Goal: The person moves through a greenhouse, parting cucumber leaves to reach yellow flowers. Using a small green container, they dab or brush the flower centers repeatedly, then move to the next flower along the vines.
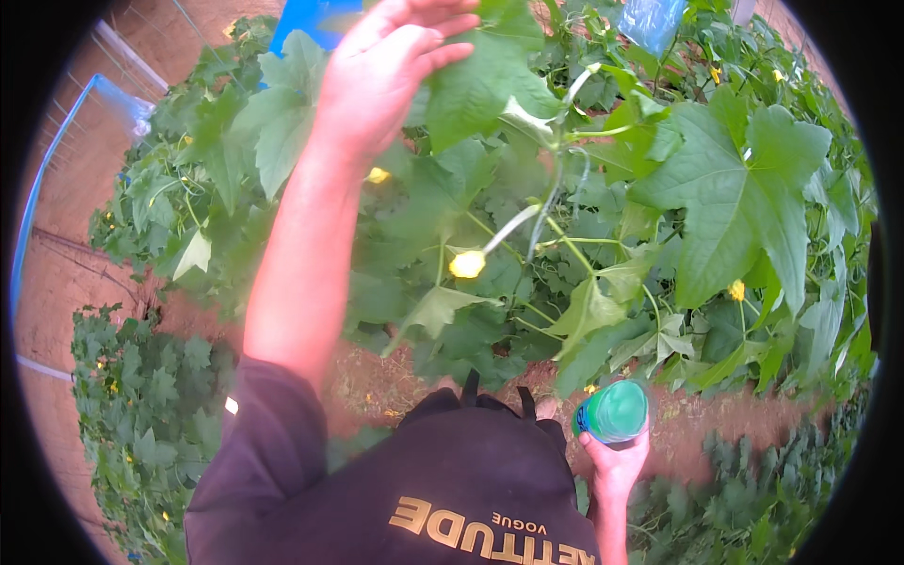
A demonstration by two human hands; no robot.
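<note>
My left hand (395,63) is raised at the top of the view, beside a broad green leaf (487,78); its fingers are partly spread, and whether they touch the leaf is unclear. At the lower right my right hand (618,455) grips a green plastic container (616,411) with a blue label. Between the hands, a climbing vine carries a slender young fruit (512,229) tipped by a yellow flower (467,264). Higher up, another slender fruit (580,83) points upward near the stem. A large lobed leaf (741,183) spreads at the right.
Dense vines surround both hands. Blue plastic material (304,25) and a clear bluish plastic bag (653,25) are at the top. A blue strip (46,173) curves along the left. Low foliage (152,417) borders the reddish soil path (374,381).
</note>
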